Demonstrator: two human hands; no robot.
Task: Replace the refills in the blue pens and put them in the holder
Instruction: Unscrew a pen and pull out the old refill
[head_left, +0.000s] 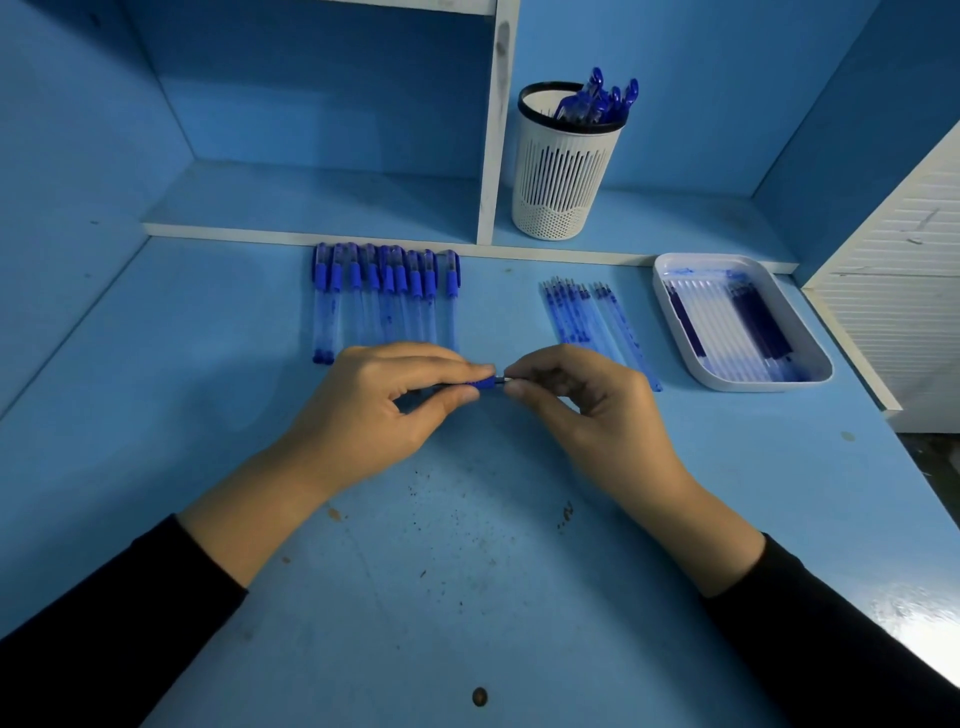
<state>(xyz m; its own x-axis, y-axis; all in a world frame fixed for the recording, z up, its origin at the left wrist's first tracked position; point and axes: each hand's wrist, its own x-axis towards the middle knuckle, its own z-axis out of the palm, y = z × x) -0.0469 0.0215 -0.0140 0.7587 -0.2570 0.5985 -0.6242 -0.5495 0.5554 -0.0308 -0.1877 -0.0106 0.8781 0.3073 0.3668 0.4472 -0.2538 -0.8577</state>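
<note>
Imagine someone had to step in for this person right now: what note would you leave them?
The left hand grips a pen by its blue grip; the right hand pinches its tip end. Some capped pens already stand in the holder on the shelf. A row of pens lies on the desk, seemingly still to do. Beside the white tray lie loose refills; it holds more refills.

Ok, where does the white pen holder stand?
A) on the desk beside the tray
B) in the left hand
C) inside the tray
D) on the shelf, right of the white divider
D: the pen holder stands on the raised shelf, just right of the white divider, with blue pens inside.
</note>
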